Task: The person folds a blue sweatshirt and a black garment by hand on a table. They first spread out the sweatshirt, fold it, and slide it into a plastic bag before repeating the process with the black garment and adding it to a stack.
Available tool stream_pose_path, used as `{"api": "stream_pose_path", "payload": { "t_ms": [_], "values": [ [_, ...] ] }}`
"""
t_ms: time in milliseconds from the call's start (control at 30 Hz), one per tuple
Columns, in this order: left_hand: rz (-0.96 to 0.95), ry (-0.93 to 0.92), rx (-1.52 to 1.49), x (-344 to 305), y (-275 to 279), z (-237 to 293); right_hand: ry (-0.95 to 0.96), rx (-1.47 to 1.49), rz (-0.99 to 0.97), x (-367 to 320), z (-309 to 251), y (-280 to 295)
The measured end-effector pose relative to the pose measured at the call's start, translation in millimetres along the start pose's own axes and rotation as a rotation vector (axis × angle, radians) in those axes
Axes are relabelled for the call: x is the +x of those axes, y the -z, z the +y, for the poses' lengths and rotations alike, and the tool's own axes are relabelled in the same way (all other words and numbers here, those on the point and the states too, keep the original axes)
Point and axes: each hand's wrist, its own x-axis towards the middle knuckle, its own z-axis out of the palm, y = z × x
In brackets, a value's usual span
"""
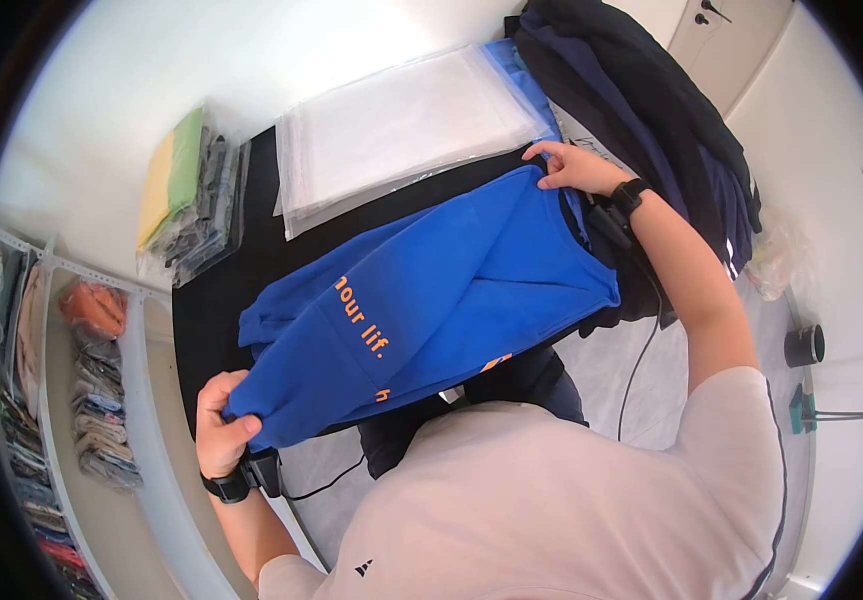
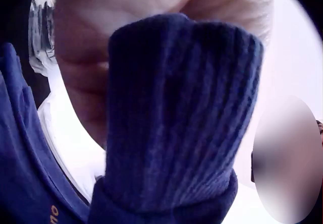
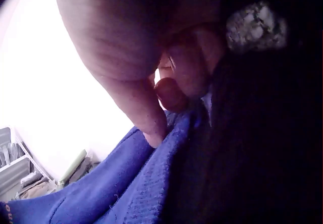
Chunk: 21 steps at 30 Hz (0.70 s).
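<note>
A blue sweatshirt (image 1: 422,290) with orange lettering lies across the black table, its sleeve stretched toward the lower left. My left hand (image 1: 222,425) grips the sleeve end; in the left wrist view the ribbed cuff (image 2: 176,113) hangs from the left hand (image 2: 86,47), whose fingertips are hidden. At the upper right, my right hand (image 1: 577,167) pinches the garment near the neckline. The right wrist view has the right hand (image 3: 131,57) with thumb and fingers at the blue fabric (image 3: 136,168) beside its ribbed edge.
Clear plastic bags (image 1: 402,130) lie stacked behind the sweatshirt on the black table (image 1: 207,320). Bagged folded garments (image 1: 192,190) stand at the back left. Dark clothes (image 1: 642,100) are heaped at the back right. Shelves (image 1: 142,350) with packed clothing are on the left; a cable (image 1: 642,360) hangs at right.
</note>
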Motion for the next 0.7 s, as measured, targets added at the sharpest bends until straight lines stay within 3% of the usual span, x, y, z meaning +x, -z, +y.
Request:
{"api": "stream_pose_path", "payload": {
  "t_ms": [67, 300, 467, 533, 600, 667, 700],
  "values": [
    [-0.022, -0.023, -0.027, -1, -8, 8, 0.002, 0.016, -0.001, 2, 0, -2],
    [-0.572, -0.227, 0.110, 4, -30, 36, 0.040, 0.085, -0.072, 7, 15, 0],
    [-0.654, -0.288, 0.230, 3, -36, 45, 0.056, 0.140, -0.097, 12, 25, 1],
    [-0.604, -0.230, 0.298, 3, -31, 45, 0.049, 0.163, -0.106, 10, 23, 1],
    [-0.438, -0.306, 0.371, 2, -17, 34, -0.011, 0.000, -0.088, 8, 16, 2],
    [-0.035, -0.168, 0.456, -11, 5, 26, 0.006, -0.029, -0.076, 6, 10, 2],
    [0.104, -0.094, 0.305, -9, 20, 13, 0.018, -0.059, -0.056, 5, 9, 1]
  ]
}}
